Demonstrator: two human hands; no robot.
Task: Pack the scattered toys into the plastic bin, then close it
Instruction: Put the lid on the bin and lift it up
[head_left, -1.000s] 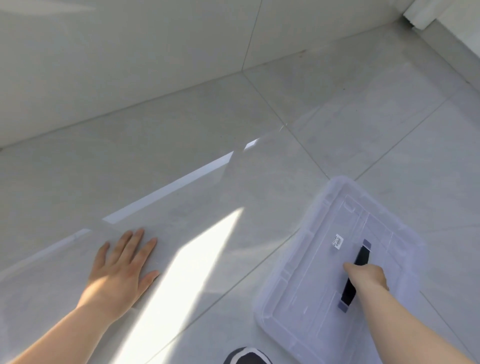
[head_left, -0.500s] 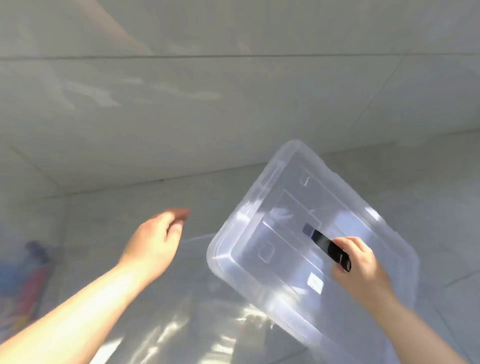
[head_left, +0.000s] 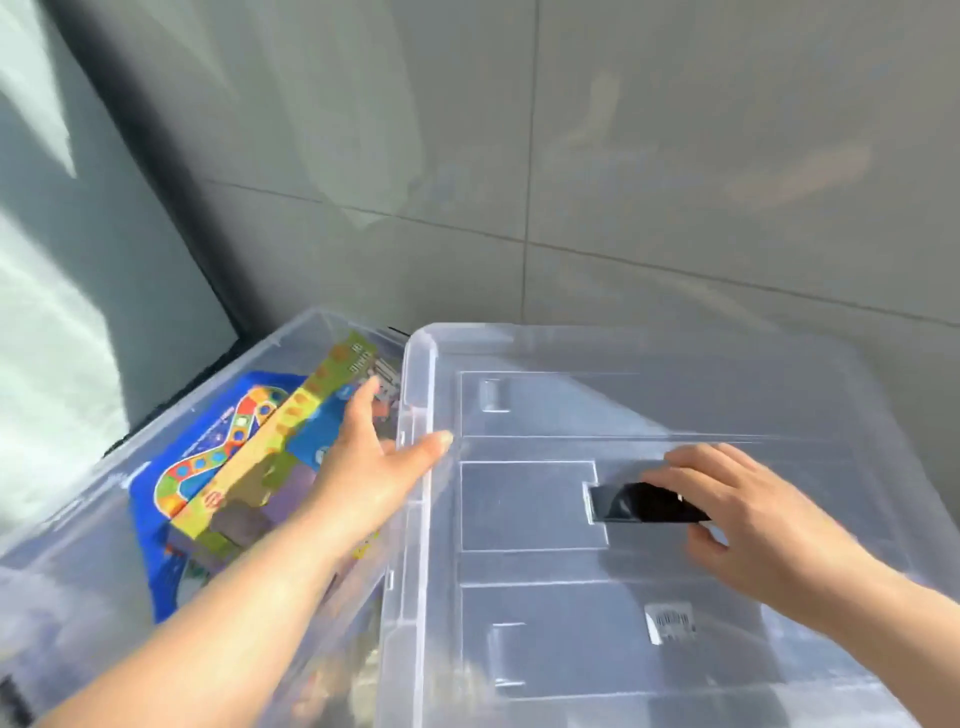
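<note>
Lid (head_left: 571, 405) is hovering over the right part of the bin (head_left: 291, 332), sitting too far right, so the bin's left part is lying open to my view. My right hand (head_left: 753, 525) is carrying it by the black handle (head_left: 639, 503), fingers curling over the grip and thumb tucking beneath. My left hand (head_left: 363, 467) is lying almost flat at the lid's left edge, thumb (head_left: 431, 446) crossing the rim and the 4 fingers reaching straight along it above the toys. I am not seeing whether any fingertip is hooking under the rim.

Inside the bin, a blue board (head_left: 208, 457) and a green box (head_left: 280, 441) are lying packed, the box tilting across the board. I am judging the closing to be the step in hand. Next, the lid is going to need sliding left until its corners are sitting over the bin's corners, then lowering level and pressing down round the rim. I am watching the green box: if it is standing proud of the rim, it could be stopping the lid from seating
</note>
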